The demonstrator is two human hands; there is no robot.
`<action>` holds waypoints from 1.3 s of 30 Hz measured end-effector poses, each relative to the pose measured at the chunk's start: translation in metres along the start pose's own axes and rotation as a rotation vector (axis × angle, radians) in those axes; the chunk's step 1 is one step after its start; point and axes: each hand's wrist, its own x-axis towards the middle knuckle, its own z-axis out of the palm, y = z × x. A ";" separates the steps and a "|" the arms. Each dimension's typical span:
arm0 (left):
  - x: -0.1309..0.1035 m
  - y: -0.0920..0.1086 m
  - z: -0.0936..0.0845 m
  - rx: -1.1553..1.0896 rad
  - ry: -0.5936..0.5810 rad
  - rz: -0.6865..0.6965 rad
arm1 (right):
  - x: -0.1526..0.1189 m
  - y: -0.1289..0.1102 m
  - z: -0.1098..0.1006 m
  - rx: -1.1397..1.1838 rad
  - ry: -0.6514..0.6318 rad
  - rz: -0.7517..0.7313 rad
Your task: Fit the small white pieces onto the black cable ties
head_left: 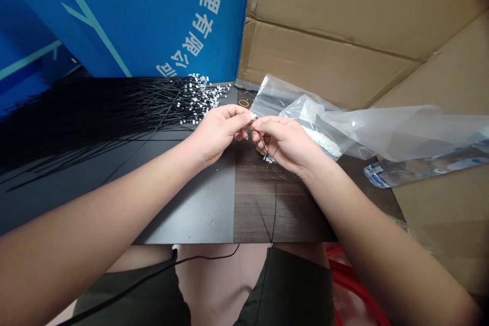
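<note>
My left hand [221, 130] is closed in a pinch at a small white connector [253, 117], mostly covered by the fingertips. Right beside it, my right hand [282, 141] pinches a thin black wire [275, 204], which trails down past the table's front edge. The fingertips of both hands nearly meet over the brown table. Below my right hand's fingers lies a small group of white connectors [269, 158]. To the left, a big bundle of black wires [153, 102] has white connectors [200, 94] on its near ends.
A clear plastic bag [323, 140] with small white pieces lies right of my hands. More clear plastic [428, 165] extends rightward. A cardboard wall [324, 56] and a blue printed panel [160, 15] stand behind the table [198, 204]. A yellow ring [243, 103] is near the back.
</note>
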 end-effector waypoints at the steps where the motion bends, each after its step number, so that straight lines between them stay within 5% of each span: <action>1: 0.000 0.000 0.000 -0.006 -0.003 0.003 | 0.000 0.000 -0.001 0.019 -0.017 0.002; 8: 0.000 0.001 0.001 -0.018 0.010 -0.006 | -0.002 -0.007 -0.001 0.120 -0.052 0.104; 39: -0.001 0.005 0.002 -0.009 0.030 0.003 | -0.004 -0.007 0.001 0.066 -0.005 0.026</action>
